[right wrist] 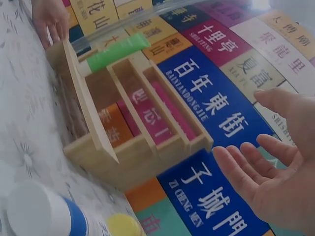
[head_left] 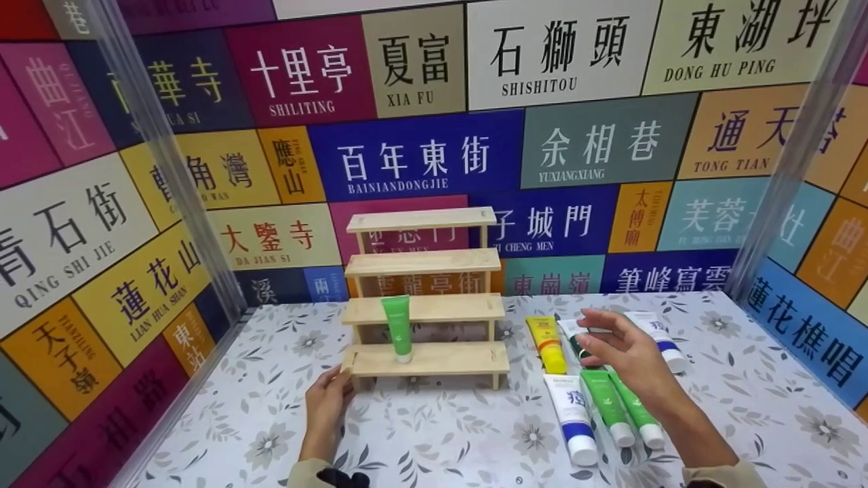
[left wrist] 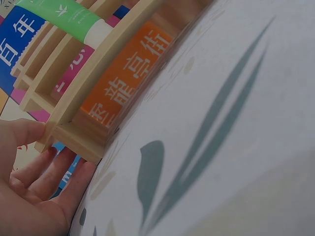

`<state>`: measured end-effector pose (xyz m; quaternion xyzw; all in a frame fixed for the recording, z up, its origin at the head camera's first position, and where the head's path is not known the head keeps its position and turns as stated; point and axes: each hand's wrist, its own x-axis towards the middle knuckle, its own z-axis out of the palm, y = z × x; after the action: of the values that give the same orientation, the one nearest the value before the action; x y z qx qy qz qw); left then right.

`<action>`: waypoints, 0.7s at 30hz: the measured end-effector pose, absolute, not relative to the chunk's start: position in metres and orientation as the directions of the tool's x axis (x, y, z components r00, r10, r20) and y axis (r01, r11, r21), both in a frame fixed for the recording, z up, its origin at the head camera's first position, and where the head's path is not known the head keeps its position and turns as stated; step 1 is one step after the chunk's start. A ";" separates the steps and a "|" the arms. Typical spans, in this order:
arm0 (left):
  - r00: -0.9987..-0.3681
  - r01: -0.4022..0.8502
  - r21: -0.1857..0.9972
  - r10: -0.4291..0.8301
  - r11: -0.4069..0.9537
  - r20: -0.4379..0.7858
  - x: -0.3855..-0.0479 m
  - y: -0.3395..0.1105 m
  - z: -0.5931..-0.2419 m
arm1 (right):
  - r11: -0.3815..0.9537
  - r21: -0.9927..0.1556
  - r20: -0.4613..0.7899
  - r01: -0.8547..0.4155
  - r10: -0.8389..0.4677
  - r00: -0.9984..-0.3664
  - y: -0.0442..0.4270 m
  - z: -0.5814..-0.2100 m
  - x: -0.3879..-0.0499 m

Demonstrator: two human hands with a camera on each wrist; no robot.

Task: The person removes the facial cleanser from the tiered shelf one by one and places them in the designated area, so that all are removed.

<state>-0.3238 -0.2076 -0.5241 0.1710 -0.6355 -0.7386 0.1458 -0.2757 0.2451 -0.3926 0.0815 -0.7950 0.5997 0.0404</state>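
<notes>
A small stepped wooden display rack [head_left: 427,359] stands on the table. On its lowest step, toward the left, a green tube [head_left: 399,329] stands upright on its white cap. My left hand [head_left: 327,400] holds the left end of that lowest step, thumb and fingers about its edge and leg. Over the tubes at the right hangs my right hand [head_left: 627,352], fingers loosely bent and nothing in them. Below it lie two green tubes [head_left: 608,407] and a white-and-blue tube [head_left: 571,417]. A yellow tube [head_left: 546,342] lies farther back, beside a partly hidden white-and-dark-green tube [head_left: 575,335].
Another white-and-blue tube [head_left: 664,346] lies at the right, behind the right hand. A floral cloth [head_left: 420,434] covers the table. Clear corner strips [head_left: 773,176] and walls with coloured name panels [head_left: 413,152] enclose it at the back and sides.
</notes>
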 end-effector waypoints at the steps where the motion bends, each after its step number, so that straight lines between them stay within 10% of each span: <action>1: -0.900 -0.002 0.989 -0.431 -0.149 -0.067 -0.324 -0.208 -0.524 | 0.257 -0.949 0.170 -0.185 -0.081 -0.982 0.242 -0.391 -0.276; 21: -0.892 -0.010 0.995 -0.450 -0.100 -0.054 -0.322 -0.205 -0.519 | 0.114 -0.955 0.238 -0.273 -0.251 -0.938 0.150 -0.371 -0.319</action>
<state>-0.3224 -0.2048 -0.5190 0.1760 -0.6533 -0.7204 0.1525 -0.3187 0.1505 -0.3707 0.1755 -0.7462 0.6421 0.0086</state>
